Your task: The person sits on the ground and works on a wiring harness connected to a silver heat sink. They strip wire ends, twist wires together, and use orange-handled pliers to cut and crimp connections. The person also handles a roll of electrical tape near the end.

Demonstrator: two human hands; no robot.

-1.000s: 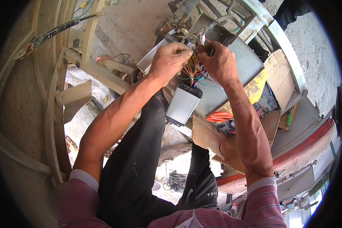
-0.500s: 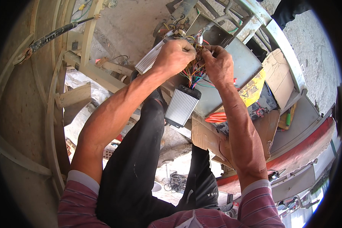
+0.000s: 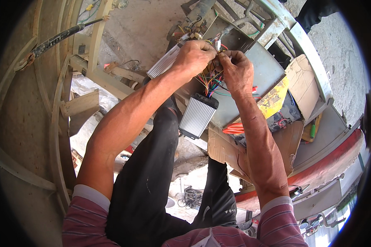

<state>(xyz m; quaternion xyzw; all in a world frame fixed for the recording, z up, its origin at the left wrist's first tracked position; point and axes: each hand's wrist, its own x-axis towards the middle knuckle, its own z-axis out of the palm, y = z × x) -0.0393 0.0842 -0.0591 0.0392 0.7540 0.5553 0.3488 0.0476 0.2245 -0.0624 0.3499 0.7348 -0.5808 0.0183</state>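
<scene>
Left hand (image 3: 197,57) and right hand (image 3: 238,72) were held nearly tip to tip; how tightly pinched, or on what, couldn't be told tbh. Coloured wires (image 3: 209,84) were bunched just below, ribbed box (image 3: 198,117) slanted lengthwise down-left, right hand nearer.

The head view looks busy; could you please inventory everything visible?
Finned metal boxes: two, silver, centre and upper left of centre
Wires: many, multicoloured, above the lower box
Plug connectors: several, white, upper centre
Metal panel: one, grey, upper right of centre
Cable bundle: one, orange, right of centre
Sheet: one, yellow, beside metal panel
Cardboard pieces: several, brown, right
Cable tangle: one, dark, lower centre
Frame bars: several, beige, left
Curved panel: one, reddish, lower right
Trouser legs: two, black, bottom
Left hand: one, bare, upper centre
Right hand: one, bare, beside left
</scene>
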